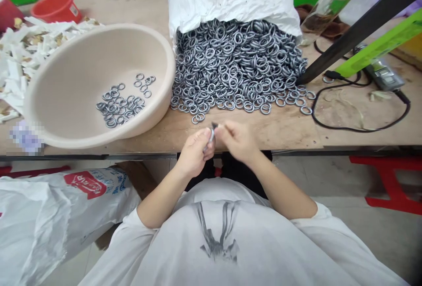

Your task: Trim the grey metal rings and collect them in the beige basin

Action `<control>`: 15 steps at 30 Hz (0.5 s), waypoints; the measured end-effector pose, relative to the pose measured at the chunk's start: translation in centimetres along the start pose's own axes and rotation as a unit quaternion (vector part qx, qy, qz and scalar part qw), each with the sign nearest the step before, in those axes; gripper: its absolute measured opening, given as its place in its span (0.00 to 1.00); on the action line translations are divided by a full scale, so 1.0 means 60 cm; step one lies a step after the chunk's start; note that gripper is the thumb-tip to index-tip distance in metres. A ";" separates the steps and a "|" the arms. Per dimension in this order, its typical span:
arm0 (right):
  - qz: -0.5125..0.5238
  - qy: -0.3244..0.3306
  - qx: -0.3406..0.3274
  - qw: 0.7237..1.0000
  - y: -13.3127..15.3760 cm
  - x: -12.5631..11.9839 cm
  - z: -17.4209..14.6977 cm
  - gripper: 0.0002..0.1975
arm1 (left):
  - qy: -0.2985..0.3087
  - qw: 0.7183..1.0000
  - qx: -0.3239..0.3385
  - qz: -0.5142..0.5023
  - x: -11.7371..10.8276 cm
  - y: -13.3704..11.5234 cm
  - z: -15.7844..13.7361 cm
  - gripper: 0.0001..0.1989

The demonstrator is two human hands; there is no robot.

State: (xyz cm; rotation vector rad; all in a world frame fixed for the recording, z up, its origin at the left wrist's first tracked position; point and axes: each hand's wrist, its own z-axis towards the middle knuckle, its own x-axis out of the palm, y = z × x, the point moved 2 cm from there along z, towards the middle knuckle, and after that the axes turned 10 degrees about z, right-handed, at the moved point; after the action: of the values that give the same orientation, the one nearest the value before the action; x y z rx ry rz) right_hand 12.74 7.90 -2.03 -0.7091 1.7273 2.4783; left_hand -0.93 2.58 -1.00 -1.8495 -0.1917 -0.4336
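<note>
Running in front of the person, the wooden workbench (pixel 290 133) carries a wide beige basin (pixel 75 70) on the person's left. Just beside it, a white sack (pixel 231 0) lies open, a heap of grey rings (pixel 244 66) spread at its mouth. Inside the basin lies a loose cluster of rings (pixel 127 106). Near the bench's front edge, the right hand (pixel 238 141), blurred, has its fingers curled narrow; I can't tell what they grip. Close by, the left hand (pixel 195 152) pinches a single ring (pixel 212 135), a small dark piece (pixel 214 125) showing at its top.
</note>
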 end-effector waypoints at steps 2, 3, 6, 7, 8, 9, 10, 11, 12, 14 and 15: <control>-0.022 -0.038 0.052 0.998 -0.014 -0.007 0.020 0.27 | 0.042 0.999 -0.001 0.011 -0.005 -0.003 -0.011 0.27; -0.051 -0.043 0.067 0.996 -0.016 -0.007 0.029 0.26 | 0.041 0.999 -0.001 0.008 -0.012 -0.005 -0.016 0.27; -0.128 0.026 0.042 0.990 -0.003 0.014 0.056 0.14 | -0.050 0.999 0.010 -0.018 -0.048 -0.017 -0.020 0.23; -0.152 0.059 0.030 0.986 0.003 0.026 0.063 0.10 | -0.081 0.996 0.014 -0.021 -0.061 -0.021 -0.019 0.19; -0.176 0.088 0.024 0.980 0.009 0.037 0.068 0.09 | -0.104 0.994 0.018 -0.020 -0.073 -0.025 -0.017 0.16; -0.202 0.109 0.027 0.973 0.012 0.046 0.073 0.09 | -0.120 0.992 0.020 -0.019 -0.084 -0.028 -0.015 0.14; -0.226 0.120 0.036 0.966 0.013 0.052 0.078 0.08 | -0.133 0.991 0.023 -0.017 -0.092 -0.031 -0.013 0.14; -0.245 0.121 0.049 0.961 0.012 0.055 0.081 0.08 | -0.143 0.989 0.024 -0.016 -0.098 -0.032 -0.010 0.15; -0.254 0.111 0.060 0.959 0.010 0.054 0.084 0.08 | -0.154 0.988 0.023 -0.015 -0.101 -0.033 -0.007 0.15; -0.221 0.071 0.068 0.970 0.006 0.044 0.083 0.07 | -0.171 0.985 0.020 -0.015 -0.101 -0.031 0.000 0.14; -0.175 0.048 0.073 0.981 0.004 0.036 0.080 0.06 | -0.176 0.984 0.020 -0.010 -0.098 -0.027 0.004 0.15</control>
State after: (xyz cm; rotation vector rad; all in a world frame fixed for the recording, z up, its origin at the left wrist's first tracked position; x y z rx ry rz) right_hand 9.07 11.64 -1.30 -1.0306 1.6248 2.0925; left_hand -6.83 3.83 -1.89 -1.8758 -0.4555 -0.1129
